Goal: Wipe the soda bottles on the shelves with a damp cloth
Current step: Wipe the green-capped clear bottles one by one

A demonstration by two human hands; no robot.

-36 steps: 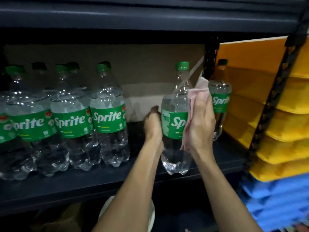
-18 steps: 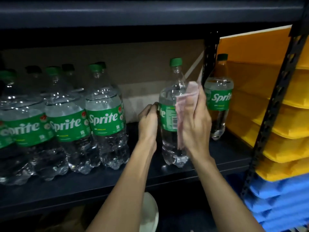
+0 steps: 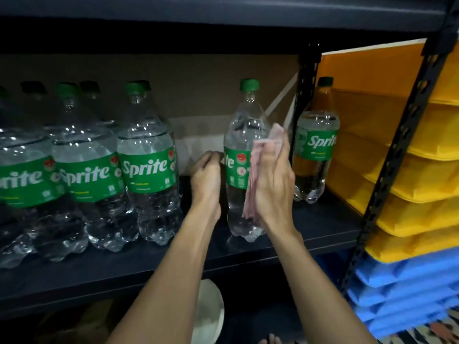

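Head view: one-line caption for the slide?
Right hand holds a pink cloth against a soda bottle; left hand grips the bottle's other side.

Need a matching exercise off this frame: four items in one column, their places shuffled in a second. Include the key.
1. pink cloth
2. left hand
3. far-right bottle
4. blue trays

a. under the yellow trays, lower right
b. between the right hand and the middle bottle
c. on the middle bottle's left side, at the label
d. standing alone by the shelf post, untouched

Pairs: 1-b, 2-c, 3-d, 4-a
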